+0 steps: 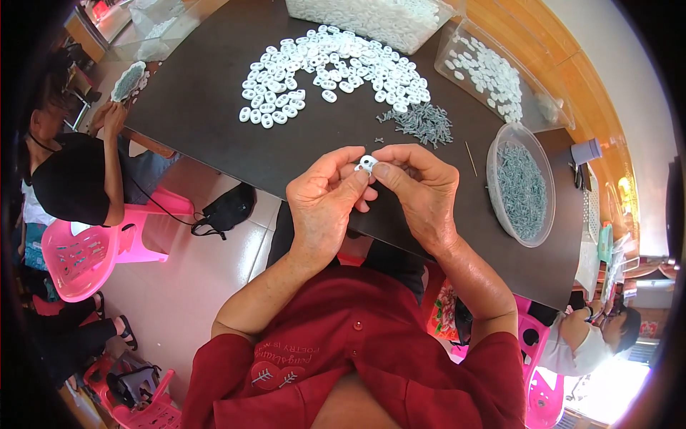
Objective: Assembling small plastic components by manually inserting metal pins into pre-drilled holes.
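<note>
Both my hands meet above the near edge of the dark table [207,100]. A small white oval plastic piece with two holes [368,162] is pinched between them. My left hand [321,207] is closed, its thumb and fingers pressed to the piece from the left. From the other side, my right hand [425,189] grips it with thumb and forefinger. Fingers hide part of the piece; whether a grey peg is with it I cannot tell. Beyond lies a wide arc of similar white oval pieces [336,53]. A heap of small grey pegs [426,125] sits right of that.
A clear oval tub [491,187] full of grey pegs stands at right, beside a thin stick [471,159]. Clear bins of white pieces [400,44] line the far side. A grey cup [586,151] is far right. At left, another person [78,171] works near a pink chair [82,257].
</note>
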The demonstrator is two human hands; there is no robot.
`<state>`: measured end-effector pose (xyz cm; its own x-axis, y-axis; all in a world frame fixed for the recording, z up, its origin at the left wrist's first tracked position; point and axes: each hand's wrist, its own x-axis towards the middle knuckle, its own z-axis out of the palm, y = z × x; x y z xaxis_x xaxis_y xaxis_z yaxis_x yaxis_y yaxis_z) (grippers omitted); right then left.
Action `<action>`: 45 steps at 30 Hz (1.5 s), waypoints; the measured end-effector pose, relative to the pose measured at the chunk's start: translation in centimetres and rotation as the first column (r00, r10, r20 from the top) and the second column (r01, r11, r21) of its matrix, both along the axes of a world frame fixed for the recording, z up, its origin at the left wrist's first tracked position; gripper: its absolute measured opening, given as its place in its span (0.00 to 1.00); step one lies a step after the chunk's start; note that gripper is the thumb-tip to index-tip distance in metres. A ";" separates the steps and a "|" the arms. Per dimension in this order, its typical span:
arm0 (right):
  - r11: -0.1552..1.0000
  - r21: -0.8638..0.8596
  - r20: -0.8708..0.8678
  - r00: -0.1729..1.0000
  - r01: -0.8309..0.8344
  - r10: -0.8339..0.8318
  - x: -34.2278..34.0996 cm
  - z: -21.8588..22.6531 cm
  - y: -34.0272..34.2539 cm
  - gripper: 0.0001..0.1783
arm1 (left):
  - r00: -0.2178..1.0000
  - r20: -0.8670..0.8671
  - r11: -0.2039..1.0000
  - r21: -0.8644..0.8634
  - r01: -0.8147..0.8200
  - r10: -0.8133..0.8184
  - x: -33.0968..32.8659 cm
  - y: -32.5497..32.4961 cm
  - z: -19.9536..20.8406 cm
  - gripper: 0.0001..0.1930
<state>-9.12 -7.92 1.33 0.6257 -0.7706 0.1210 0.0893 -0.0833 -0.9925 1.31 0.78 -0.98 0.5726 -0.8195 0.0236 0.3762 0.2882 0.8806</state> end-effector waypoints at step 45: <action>0.676 -0.732 -0.087 0.973 0.085 -0.216 -0.1 -0.6 0.1 0.18 | 0.998 -0.007 0.998 -0.034 0.055 -0.055 0.7 -0.1 0.1 0.12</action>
<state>-9.25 -7.79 0.73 0.5694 -0.5707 0.5918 -0.1355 -0.7751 -0.6171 1.97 0.66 -0.92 0.5269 -0.8486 0.0473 0.3992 0.2963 0.8677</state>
